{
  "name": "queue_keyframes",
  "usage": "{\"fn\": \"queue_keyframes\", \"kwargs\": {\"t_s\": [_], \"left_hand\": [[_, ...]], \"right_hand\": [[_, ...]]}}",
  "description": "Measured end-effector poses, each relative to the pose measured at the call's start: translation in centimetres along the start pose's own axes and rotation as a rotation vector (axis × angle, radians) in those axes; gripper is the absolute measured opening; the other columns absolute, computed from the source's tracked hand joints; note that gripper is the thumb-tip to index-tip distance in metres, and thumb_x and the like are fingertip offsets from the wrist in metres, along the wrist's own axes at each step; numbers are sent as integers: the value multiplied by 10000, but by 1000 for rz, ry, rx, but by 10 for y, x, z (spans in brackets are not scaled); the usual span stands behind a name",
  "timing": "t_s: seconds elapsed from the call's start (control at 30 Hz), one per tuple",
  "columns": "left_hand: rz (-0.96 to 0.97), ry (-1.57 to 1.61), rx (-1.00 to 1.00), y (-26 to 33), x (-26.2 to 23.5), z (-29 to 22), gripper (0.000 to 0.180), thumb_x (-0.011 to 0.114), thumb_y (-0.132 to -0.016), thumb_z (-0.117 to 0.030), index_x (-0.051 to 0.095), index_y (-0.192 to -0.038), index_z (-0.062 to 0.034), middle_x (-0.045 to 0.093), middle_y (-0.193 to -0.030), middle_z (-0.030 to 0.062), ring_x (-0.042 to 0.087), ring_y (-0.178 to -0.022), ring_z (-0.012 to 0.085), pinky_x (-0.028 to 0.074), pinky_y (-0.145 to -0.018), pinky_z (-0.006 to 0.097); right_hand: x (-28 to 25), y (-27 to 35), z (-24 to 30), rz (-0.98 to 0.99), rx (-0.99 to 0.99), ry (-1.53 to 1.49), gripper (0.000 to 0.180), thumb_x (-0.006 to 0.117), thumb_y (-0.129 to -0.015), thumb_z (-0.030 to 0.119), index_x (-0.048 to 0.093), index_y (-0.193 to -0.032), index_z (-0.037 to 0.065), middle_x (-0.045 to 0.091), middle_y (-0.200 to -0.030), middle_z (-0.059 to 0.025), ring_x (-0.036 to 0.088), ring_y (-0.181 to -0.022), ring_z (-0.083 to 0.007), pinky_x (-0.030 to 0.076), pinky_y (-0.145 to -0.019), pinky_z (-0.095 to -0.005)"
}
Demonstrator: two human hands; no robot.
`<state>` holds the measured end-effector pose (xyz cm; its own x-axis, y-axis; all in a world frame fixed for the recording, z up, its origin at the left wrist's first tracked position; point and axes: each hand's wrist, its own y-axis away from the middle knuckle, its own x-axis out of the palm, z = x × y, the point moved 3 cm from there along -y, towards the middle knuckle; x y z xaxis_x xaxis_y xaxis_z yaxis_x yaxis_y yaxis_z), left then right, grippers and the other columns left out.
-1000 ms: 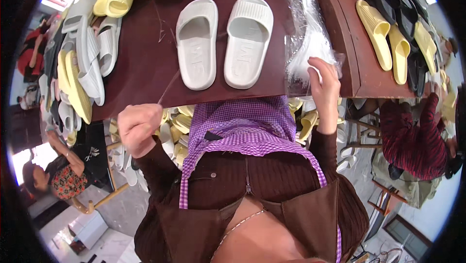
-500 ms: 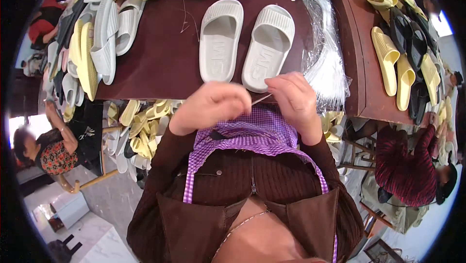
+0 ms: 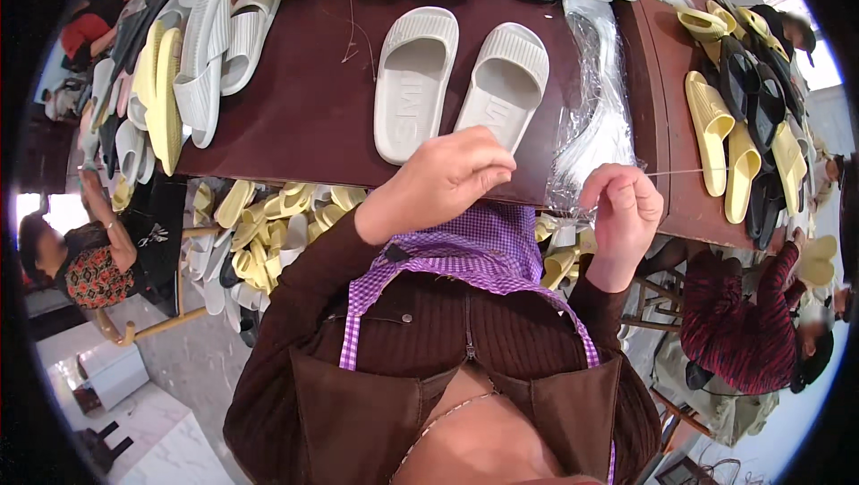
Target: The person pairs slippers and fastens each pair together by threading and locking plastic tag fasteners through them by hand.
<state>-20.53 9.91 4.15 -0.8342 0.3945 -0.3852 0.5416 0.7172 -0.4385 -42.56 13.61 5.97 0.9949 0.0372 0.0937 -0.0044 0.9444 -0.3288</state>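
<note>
I have both hands pinched on a thin thread (image 3: 680, 171): left hand (image 3: 447, 176), right hand (image 3: 626, 208). Threading step, I judge; next needs a steady pull above the slippers (image 3: 456, 82)

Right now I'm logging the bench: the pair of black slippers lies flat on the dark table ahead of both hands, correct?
Not quite. The head view shows the pair of slippers is pale grey-white, not black. It does lie flat on the dark table, ahead of the left hand and right hand.

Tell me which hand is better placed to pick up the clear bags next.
Probably the right hand: it hovers beside the clear bags, though it pinches a thin strip. The left hand sits nearer the white slippers.
</note>
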Motion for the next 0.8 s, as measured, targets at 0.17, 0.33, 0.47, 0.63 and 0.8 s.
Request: {"fn": "queue_keyframes", "kwargs": {"t_s": [0.17, 0.33, 0.47, 0.63, 0.8], "left_hand": [[-205, 42, -50, 7, 21, -12, 193, 596, -879, -55, 618, -1063, 1, 647, -898, 82, 606, -762, 143, 478, -683, 269], [-304, 306, -303, 8, 11, -16, 179, 584, -898, -63, 631, -1054, 11, 655, -885, 85, 606, -718, 123, 486, -668, 256], [-206, 168, -108, -5, 16, -7, 152, 581, -906, -72, 629, -1016, 22, 651, -854, 68, 569, -674, 83, 470, -617, 239], [-48, 315, -339, 4, 10, -10, 102, 629, -865, -64, 640, -918, 22, 635, -786, 73, 564, -635, 99, 448, -566, 244], [-167, -257, 32, 26, -11, -32, 105, 701, -778, -69, 625, -766, 3, 589, -683, 99, 568, -574, 206, 436, -529, 301]], "right_hand": [[9, -3, -4, -22, 118, -54, 352, 525, -948, 258, 576, -786, -50, 584, -670, -115, 512, -591, -162, 387, -559, -271], [16, -7, 7, 65, 36, -42, 359, 531, -944, 282, 559, -771, -32, 562, -634, -104, 495, -557, -171, 379, -543, -281], [18, -3, 15, 175, -87, -195, 368, 530, -942, 290, 539, -737, -16, 536, -595, -92, 476, -520, -168, 366, -518, -285], [2, -3, 20, 134, -59, -303, 338, 529, -935, 246, 526, -714, -9, 517, -567, -85, 461, -495, -169, 352, -496, -282], [1, -8, -6, 13, 375, 39, 287, 528, -892, 195, 555, -675, 8, 503, -541, -51, 447, -469, -137, 340, -461, -271]]}}
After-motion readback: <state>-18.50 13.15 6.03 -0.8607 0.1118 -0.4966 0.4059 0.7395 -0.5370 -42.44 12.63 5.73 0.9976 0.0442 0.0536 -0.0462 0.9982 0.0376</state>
